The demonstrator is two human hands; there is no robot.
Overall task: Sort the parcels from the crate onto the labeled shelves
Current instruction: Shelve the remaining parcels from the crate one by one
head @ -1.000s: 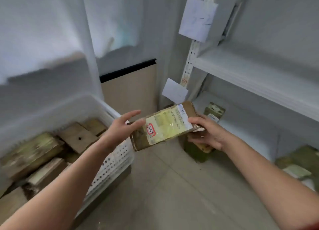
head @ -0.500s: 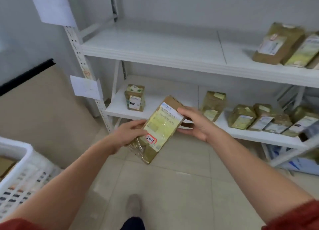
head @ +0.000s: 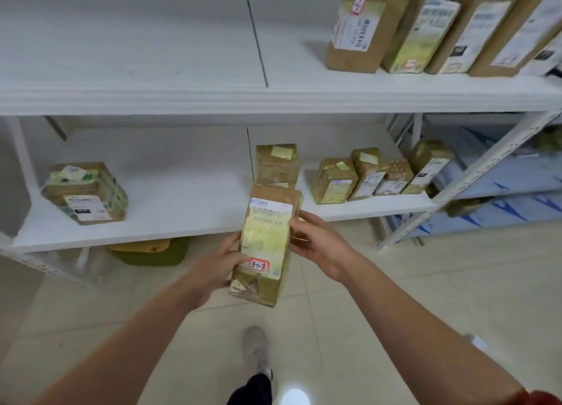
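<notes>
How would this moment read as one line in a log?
stage: carrying | parcel: marked 3-1-7, held by left hand and right hand | lower shelf: ahead

brown parcel (head: 266, 246), white shelves (head: 182, 100)

I hold the parcel (head: 266, 243) upright between my left hand (head: 213, 271) and my right hand (head: 319, 246), in front of the lower shelf (head: 182, 204). Just behind it on that shelf stands one parcel (head: 276, 165); to its right is a row of four parcels (head: 380, 175), and far to the left a lone parcel (head: 86, 193). On the upper shelf (head: 152, 70), at the right, leans another row of parcels (head: 425, 24). A bin (head: 149, 251) sits on the floor (head: 425, 298) under the lower shelf, and my foot (head: 255, 348) is below the parcel.
</notes>
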